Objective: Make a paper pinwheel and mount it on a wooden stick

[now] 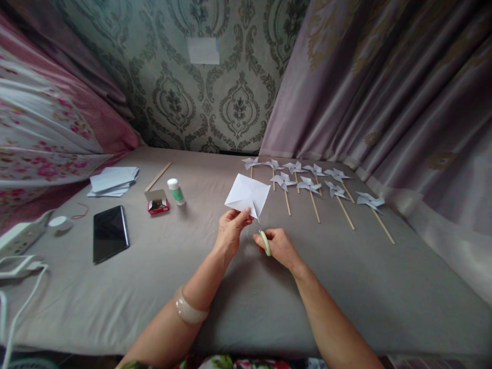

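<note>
Your L hand (229, 228): fingers pinching creased white square paper sheet (246, 191); R hand (281, 247): fingers gripping pale-green-handled metal scissors (265, 239), blades at sheet's nr corner.

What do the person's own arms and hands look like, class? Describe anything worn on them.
The left hand and right hand are ungloved, and no sleeves show. A wide, smooth, pale bangle rings the left forearm; nothing worn shows on the right forearm.
</note>
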The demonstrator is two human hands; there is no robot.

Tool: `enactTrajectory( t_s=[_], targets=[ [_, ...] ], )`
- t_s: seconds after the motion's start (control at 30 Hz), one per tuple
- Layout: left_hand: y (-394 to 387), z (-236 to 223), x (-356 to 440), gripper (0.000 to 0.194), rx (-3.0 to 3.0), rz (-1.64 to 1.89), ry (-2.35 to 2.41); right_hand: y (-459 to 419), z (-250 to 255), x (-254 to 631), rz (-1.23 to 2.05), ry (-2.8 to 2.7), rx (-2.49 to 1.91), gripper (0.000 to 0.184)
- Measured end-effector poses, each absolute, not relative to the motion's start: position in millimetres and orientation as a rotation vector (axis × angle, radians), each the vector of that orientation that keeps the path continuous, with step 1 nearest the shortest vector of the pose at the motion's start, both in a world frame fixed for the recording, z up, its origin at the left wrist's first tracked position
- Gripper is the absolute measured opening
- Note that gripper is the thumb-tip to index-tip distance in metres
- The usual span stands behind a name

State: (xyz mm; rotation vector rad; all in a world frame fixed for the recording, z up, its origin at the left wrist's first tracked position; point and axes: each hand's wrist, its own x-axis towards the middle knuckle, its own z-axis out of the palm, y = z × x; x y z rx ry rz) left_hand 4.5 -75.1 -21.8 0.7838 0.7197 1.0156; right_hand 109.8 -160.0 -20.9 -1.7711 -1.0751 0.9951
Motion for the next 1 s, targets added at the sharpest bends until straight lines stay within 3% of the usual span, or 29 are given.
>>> enactTrajectory(
  t_s=[0.47, 1.0],
  targets=[
    [-84.2, -20.8, 8.4, 0.028, 0.844, 0.955, 0.688, -159.4, -27.0, 114.2, 0.965, -1.111, -1.691, 0.034],
    [-82.2, -22.4, 7.6, 0.028, 0.835, 0.969, 0.675, -160.0, -24.1, 111.0, 0.913, -1.042, -1.727, 0.041]
  ],
)
